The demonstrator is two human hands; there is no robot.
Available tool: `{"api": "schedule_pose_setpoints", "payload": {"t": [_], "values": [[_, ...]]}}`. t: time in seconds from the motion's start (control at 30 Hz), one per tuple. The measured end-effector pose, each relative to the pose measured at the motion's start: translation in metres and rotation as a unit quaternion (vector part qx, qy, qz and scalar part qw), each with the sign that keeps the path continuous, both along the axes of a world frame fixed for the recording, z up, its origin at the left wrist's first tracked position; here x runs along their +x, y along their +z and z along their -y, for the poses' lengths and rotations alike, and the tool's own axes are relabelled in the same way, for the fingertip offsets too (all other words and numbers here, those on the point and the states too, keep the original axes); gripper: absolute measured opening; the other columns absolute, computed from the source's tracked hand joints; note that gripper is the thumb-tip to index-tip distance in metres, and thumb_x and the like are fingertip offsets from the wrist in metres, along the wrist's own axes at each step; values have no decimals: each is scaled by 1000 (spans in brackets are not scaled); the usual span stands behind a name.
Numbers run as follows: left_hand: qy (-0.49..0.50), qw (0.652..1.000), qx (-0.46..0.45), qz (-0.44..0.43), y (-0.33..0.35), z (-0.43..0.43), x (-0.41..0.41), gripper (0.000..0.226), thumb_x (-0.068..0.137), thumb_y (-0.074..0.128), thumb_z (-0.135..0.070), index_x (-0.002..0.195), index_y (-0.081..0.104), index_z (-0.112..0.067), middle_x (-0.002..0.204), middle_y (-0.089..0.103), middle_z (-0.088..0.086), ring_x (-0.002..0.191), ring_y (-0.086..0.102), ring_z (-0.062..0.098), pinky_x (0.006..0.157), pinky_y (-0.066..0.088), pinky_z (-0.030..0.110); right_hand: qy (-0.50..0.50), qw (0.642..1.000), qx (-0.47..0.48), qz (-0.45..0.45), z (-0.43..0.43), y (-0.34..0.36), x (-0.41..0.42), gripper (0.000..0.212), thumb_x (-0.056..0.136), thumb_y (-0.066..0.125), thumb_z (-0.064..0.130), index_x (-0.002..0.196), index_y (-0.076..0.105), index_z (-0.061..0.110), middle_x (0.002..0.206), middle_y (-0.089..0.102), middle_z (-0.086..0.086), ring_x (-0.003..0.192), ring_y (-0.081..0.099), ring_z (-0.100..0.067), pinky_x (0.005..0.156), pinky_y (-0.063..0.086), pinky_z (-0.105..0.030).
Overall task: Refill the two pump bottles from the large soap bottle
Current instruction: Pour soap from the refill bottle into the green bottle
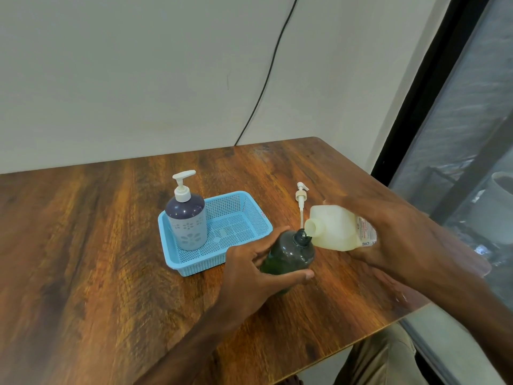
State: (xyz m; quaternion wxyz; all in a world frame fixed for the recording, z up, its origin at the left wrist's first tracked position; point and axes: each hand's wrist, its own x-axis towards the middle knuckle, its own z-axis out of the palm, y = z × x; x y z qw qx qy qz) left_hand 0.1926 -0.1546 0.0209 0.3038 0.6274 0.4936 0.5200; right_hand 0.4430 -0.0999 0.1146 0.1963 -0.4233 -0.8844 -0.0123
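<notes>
A dark green pump bottle [291, 254] stands on the table with its pump off, and my left hand [249, 270] grips its body. My right hand [388, 240] holds the large soap bottle [336, 229], pale and translucent with cream liquid, tipped on its side. Its open spout touches the green bottle's neck. The removed white pump [301, 201] lies on the table just behind them. A second pump bottle [186, 218], dark blue on top with a pale flowered base and its white pump on, stands in the blue basket [249, 226].
The wooden table [97, 245] ends at the right and near edges close to my right arm. A black cable [266, 81] runs down the wall behind. A glass window and dark frame [416, 107] stand to the right.
</notes>
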Motion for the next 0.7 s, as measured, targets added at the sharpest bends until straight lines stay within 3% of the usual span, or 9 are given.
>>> {"api": "schedule_pose_setpoints", "payload": {"t": [0.3, 0.47, 0.7], "values": [[-3, 1000, 6, 0, 1, 1, 0, 75, 67, 97, -38, 132, 61, -35, 123, 70, -28, 118, 67, -3, 94, 60, 24, 10, 1000, 12, -1, 0, 2, -2, 85, 67, 92, 30, 141, 50, 37, 134, 63, 7, 126, 57, -20, 93, 53, -50], [-3, 1000, 10, -3, 0, 0, 0, 76, 68, 97, -41, 134, 61, -34, 126, 71, -25, 119, 66, -3, 95, 60, 26, 2, 1000, 13, 3, -2, 0, 0, 86, 67, 91, 31, 141, 50, 36, 135, 62, 6, 127, 56, -21, 94, 52, -46], [-3, 1000, 11, -10, 3, 2, 0, 71, 67, 95, -42, 127, 58, -46, 115, 66, -43, 117, 65, -9, 93, 56, 16, 2, 1000, 4, 5, -3, 0, 0, 81, 69, 90, 32, 141, 51, 35, 136, 62, 6, 128, 55, -22, 95, 52, -51]]}}
